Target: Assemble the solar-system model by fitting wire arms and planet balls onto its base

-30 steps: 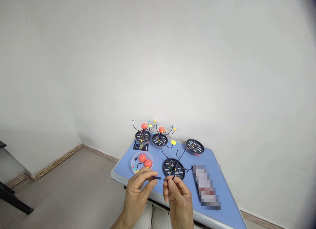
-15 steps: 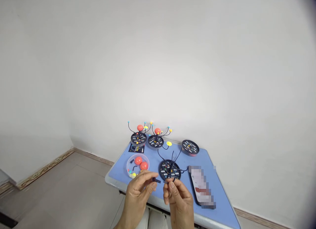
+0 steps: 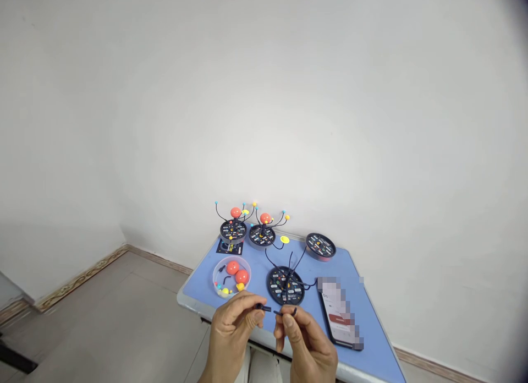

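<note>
Between thumb and fingers, my left hand (image 3: 237,328) pinches a short black plastic connector (image 3: 264,307), its narrow end pointing right. My right hand (image 3: 307,339) grips a thin bent black rod (image 3: 280,312) whose tip faces the connector with a small gap between them. Just beyond my hands stands a round black base (image 3: 285,286) printed with planets, several curved black arms rising from its middle. To its left, a clear round tub (image 3: 214,270) holds two red-orange balls (image 3: 237,272), small coloured balls and black pieces.
Two assembled solar system models (image 3: 233,229) stand at the back left, over a black card (image 3: 226,247). Another round base (image 3: 320,245) lies at the back right. A phone (image 3: 338,314) rests on the blue table (image 3: 358,295), whose far edge meets the wall.
My right hand has moved slightly right and down, and more of the bent rod shows. The left hand still holds the connector, now nearly level. The view has shifted a little.
</note>
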Demonstrator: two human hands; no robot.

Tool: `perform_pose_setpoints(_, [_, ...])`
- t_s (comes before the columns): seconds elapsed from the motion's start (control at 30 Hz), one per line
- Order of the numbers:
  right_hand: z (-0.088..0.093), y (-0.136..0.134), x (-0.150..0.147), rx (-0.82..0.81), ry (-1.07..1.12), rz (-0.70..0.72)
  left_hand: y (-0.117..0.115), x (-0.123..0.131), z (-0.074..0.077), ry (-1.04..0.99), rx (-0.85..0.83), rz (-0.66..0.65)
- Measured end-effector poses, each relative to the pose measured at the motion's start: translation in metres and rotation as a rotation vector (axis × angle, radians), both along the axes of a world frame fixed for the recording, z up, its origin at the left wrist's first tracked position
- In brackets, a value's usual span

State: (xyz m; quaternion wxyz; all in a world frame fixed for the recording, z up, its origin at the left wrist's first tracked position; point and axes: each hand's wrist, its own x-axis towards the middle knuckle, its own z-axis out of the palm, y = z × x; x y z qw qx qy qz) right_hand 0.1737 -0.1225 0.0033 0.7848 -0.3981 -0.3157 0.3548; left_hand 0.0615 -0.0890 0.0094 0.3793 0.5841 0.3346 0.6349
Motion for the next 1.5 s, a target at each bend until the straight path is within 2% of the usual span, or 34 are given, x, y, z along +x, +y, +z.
perform_pose_setpoints(0.43, [0.005, -0.002, 0.003, -0.026, -0.052, 0.059, -0.001, -0.002, 0.006, 0.128, 0.066, 0.032])
perform_pose_setpoints(0.6, [0.0, 0.0, 0.004, -0.042, -0.068, 0.047, 0.0, 0.001, 0.003, 0.179, 0.135, 0.067])
perform_pose_setpoints(0.77, [-0.007, 0.003, 0.0, -0.063, -0.061, 0.013, 0.0, 0.003, 0.001, 0.16, 0.136, 0.09])
perform_pose_setpoints(0.87, [-0.011, 0.005, -0.005, -0.058, -0.039, 0.028, -0.001, 0.002, -0.004, 0.125, 0.116, 0.072])
perform_pose_setpoints(1.07, [-0.024, 0.007, -0.016, -0.038, 0.006, 0.028, -0.007, 0.004, -0.027, 0.03, 0.02, 0.107])
perform_pose_setpoints(1.17, [-0.028, 0.007, -0.02, -0.051, -0.001, -0.001, -0.007, 0.007, -0.034, -0.011, -0.028, 0.111])
perform_pose_setpoints(1.43, [-0.028, 0.009, -0.015, -0.083, 0.002, -0.021, 0.0, 0.004, -0.024, 0.048, -0.019, -0.008])
perform_pose_setpoints(1.5, [-0.027, 0.009, -0.015, -0.069, -0.012, -0.03, -0.001, 0.003, -0.024, 0.062, -0.003, -0.002])
